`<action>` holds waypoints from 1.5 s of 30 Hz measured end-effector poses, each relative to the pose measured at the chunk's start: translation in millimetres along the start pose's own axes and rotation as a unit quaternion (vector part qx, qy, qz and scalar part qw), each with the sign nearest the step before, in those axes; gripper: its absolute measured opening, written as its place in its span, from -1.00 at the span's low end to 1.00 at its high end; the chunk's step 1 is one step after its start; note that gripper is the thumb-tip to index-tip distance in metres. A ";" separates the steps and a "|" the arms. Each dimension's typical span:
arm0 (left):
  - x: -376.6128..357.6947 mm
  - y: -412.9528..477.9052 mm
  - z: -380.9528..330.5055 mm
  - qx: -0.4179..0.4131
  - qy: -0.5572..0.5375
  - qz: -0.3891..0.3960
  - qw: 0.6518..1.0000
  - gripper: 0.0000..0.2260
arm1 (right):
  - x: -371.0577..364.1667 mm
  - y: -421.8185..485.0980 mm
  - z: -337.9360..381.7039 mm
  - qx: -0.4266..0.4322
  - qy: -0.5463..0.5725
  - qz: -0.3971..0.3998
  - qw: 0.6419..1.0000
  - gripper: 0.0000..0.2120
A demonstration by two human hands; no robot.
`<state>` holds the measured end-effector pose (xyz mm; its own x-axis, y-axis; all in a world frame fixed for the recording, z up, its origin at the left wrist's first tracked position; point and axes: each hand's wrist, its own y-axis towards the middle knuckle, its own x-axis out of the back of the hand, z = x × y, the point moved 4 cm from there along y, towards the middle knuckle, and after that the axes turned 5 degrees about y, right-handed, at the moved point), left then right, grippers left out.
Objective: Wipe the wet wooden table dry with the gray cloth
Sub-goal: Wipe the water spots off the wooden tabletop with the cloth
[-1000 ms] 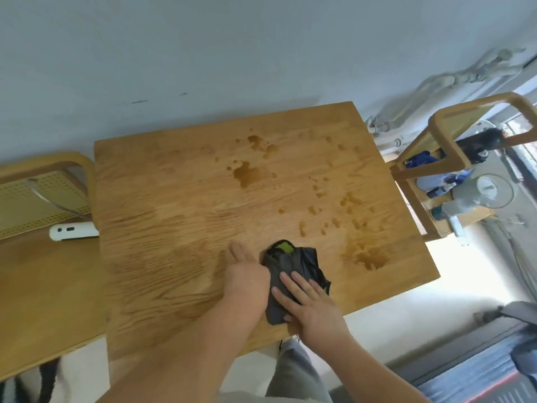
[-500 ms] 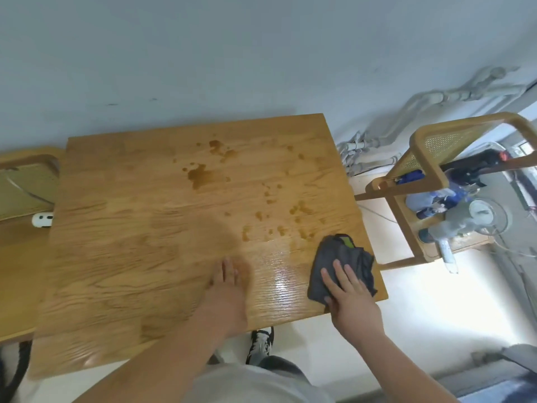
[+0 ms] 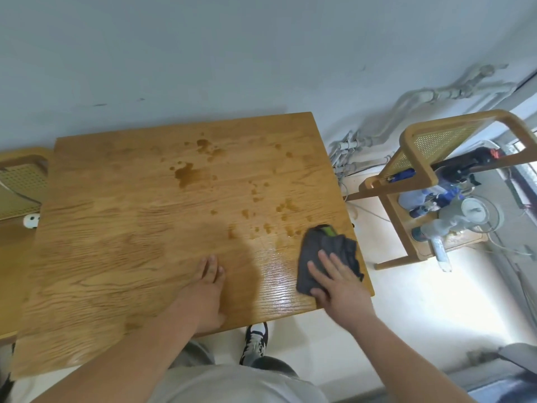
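Two hands rest on the wooden table point(image 3: 101, 228). The left hand point(image 3: 207, 289) lies flat, fingers straight and together. The right hand point(image 3: 338, 283) presses the gray cloth point(image 3: 322, 239) down with straight, spread fingers by the table's near right corner. Beyond them, droplets and a puddle point(image 3: 189, 173) darken the wood.

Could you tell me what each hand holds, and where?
Nothing gripped: right hand presses flat on the near half of the cloth; left hand rests on the table.
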<state>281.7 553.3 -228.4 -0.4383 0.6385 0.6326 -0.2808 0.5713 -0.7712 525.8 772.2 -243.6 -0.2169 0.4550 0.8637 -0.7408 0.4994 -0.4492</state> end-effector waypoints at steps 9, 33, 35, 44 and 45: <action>4.9 1.5 0.2 0.027 0.003 -0.024 0.999 -0.17 | -33.7 -10.3 84.5 -0.060 0.046 -0.073 0.995 -0.43; 23.1 -12.2 33.6 0.016 -0.053 -0.121 0.991 -0.36 | 8.9 41.3 87.0 -0.002 0.029 0.022 0.999 -0.46; 28.3 -9.0 48.0 0.021 -0.052 -0.128 0.990 -0.37 | 21.3 68.9 102.2 -0.093 0.053 0.001 0.994 -0.44; 52.2 13.3 125.4 0.024 -0.068 -0.130 0.989 -0.33 | -27.5 88.2 241.1 0.037 0.006 -0.054 0.998 -0.47; 53.6 15.3 132.3 0.023 -0.065 -0.129 0.989 -0.32 | -28.8 89.4 240.0 0.075 -0.003 -0.040 0.996 -0.48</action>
<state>141.0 528.1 -215.7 -0.4521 0.4004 0.7970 -0.4360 0.6804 -0.5891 313.2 626.8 -253.8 -0.1575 0.4140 0.8965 -0.8418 0.4183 -0.3411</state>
